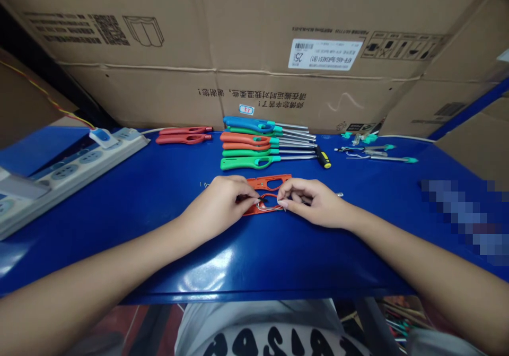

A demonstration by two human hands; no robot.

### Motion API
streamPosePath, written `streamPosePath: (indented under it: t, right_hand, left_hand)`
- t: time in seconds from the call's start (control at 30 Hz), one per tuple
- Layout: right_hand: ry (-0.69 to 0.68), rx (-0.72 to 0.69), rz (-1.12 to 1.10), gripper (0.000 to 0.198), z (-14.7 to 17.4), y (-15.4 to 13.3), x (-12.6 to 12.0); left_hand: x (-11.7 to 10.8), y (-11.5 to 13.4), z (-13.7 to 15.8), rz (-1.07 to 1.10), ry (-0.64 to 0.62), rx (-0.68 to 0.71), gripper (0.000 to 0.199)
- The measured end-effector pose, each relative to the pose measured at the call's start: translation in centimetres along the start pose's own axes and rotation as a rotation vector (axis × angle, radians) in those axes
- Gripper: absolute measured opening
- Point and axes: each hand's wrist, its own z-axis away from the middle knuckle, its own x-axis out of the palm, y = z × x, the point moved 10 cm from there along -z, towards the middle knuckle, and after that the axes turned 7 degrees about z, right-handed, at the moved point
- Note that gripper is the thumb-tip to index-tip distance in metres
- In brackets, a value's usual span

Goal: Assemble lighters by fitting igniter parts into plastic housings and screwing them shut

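An orange lighter handle half (pixel 262 211) lies on the blue table between my hands, a loop-shaped opening in its middle. Just behind it rests a second orange handle half (pixel 274 182). My left hand (pixel 226 202) is closed in a pinch on a small black part (pixel 263 199) over the front half. Thin white wire (pixel 267 208) runs from there toward my right hand (pixel 312 201). The right thumb and forefinger are pinched together at the wire's right end. A metal tube end (pixel 340 194) shows beyond the right hand, mostly hidden.
Assembled lighters (pixel 248 162) in green, orange and blue lie behind, beside a black-and-yellow screwdriver (pixel 323 157). Red handles (pixel 185 139) and a power strip (pixel 79 167) are left. Metal tubes with teal tips (pixel 409 159) lie right. Small screws (pixel 205 184) sit near my left hand. Cardboard (pixel 254 48) walls the back.
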Motion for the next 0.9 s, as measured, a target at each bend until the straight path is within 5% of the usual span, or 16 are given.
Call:
streamPosePath:
  t: [0.4,0.9]
  right_hand:
    - [-0.005,0.016,0.007,0.020,0.0,-0.2,0.1]
    - [-0.004,0.018,0.018,0.022,-0.1,0.0,0.1]
  left_hand:
    - [0.8,0.9,0.9,-0.324,-0.061,-0.047,0.021]
    - [1.0,1.5,1.3,-0.279,-0.069,-0.008,0.023]
